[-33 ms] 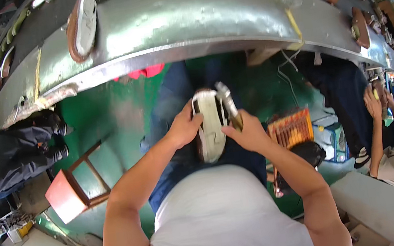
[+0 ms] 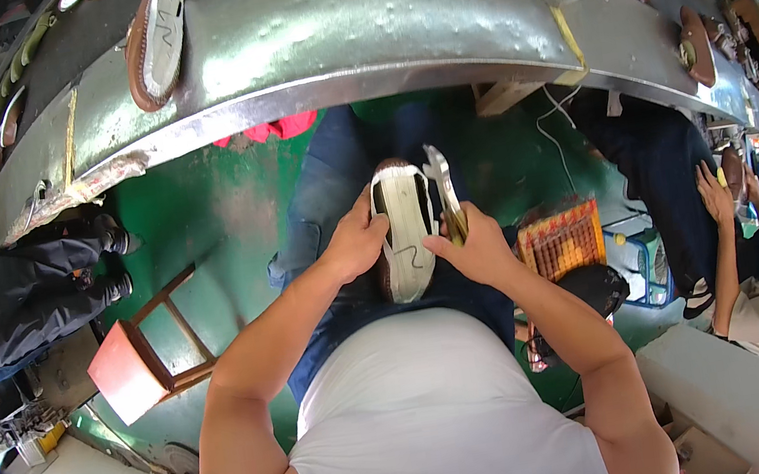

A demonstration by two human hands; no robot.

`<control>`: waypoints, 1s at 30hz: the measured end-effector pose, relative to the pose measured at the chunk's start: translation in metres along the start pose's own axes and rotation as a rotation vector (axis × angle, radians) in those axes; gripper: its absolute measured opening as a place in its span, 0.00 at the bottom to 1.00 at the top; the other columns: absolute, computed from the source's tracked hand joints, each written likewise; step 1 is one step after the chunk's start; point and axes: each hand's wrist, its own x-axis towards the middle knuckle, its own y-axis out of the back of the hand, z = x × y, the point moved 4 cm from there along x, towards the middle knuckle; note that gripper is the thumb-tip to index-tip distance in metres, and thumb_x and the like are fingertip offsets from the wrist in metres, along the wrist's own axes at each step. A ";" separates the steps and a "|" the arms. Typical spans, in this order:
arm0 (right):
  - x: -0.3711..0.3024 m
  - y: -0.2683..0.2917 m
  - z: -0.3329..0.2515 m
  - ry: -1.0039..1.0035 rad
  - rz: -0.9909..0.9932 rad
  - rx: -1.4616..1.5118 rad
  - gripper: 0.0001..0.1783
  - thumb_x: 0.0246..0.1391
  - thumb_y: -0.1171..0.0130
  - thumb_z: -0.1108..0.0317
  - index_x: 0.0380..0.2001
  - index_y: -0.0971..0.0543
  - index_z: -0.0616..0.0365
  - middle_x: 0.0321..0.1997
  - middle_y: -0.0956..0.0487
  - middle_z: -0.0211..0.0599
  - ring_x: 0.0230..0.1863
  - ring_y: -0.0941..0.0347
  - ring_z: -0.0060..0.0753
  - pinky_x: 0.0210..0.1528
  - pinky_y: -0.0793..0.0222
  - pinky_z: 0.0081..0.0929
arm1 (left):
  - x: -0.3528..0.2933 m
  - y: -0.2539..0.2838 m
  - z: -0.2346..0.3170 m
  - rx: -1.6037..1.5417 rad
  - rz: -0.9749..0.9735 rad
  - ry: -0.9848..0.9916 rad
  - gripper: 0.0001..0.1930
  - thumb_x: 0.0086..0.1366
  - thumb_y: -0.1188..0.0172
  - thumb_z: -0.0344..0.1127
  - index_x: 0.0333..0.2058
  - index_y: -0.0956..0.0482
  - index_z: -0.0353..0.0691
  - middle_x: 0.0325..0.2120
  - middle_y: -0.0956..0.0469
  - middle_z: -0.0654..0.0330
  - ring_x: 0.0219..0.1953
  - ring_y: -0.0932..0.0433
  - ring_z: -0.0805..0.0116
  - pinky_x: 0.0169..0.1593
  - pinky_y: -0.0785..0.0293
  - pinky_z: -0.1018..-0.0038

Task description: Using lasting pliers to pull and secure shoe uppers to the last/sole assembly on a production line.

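A brown shoe upper with a pale, unfinished underside (image 2: 413, 237) is held bottom up over my lap, its toe end toward my body or away: I cannot tell which. A dark squiggle marks the pale surface. My left hand (image 2: 357, 240) grips the shoe's left edge, thumb on the underside. In my right hand (image 2: 472, 248) is a pair of pliers (image 2: 441, 180) with a silver head and brass-coloured handles. The pliers stand almost upright along the shoe's right edge. My right thumb reaches the shoe's edge; the other right fingers are partly hidden.
A metal-topped bench (image 2: 351, 37) spans the far side, with another brown shoe (image 2: 158, 45) lying on it. A red-seated stool (image 2: 130, 371) stands at left. On the right are a beaded seat (image 2: 560, 243) and a co-worker's hand (image 2: 714, 195).
The pliers' head has tilted slightly rightward and shows more sharply. My hands keep hold of the shoe and pliers; the whole view has shifted a little.
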 end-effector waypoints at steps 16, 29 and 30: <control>0.017 -0.012 0.042 -0.121 -0.135 0.240 0.15 0.53 0.38 0.66 0.37 0.27 0.67 0.29 0.19 0.43 0.28 0.20 0.33 0.34 0.26 0.31 | -0.030 -0.010 -0.010 -0.530 -0.228 0.201 0.41 0.52 0.42 0.18 0.67 0.43 0.36 0.58 0.30 0.52 0.60 0.30 0.61 0.63 0.34 0.66; -0.028 0.022 -0.010 0.394 -0.352 -0.820 0.18 0.50 0.41 0.70 0.44 0.26 0.67 0.45 0.22 0.54 0.46 0.23 0.51 0.46 0.25 0.43 | -0.058 -0.038 -0.015 0.123 -0.098 0.060 0.52 0.56 0.34 0.30 0.70 0.62 0.32 0.68 0.45 0.48 0.70 0.45 0.60 0.70 0.49 0.70; -0.025 0.023 -0.023 0.399 -0.353 -0.823 0.18 0.50 0.41 0.70 0.44 0.26 0.67 0.45 0.22 0.54 0.46 0.23 0.51 0.46 0.25 0.43 | -0.056 -0.040 -0.029 0.121 -0.093 0.058 0.52 0.56 0.34 0.30 0.70 0.62 0.32 0.68 0.45 0.48 0.70 0.45 0.60 0.70 0.49 0.70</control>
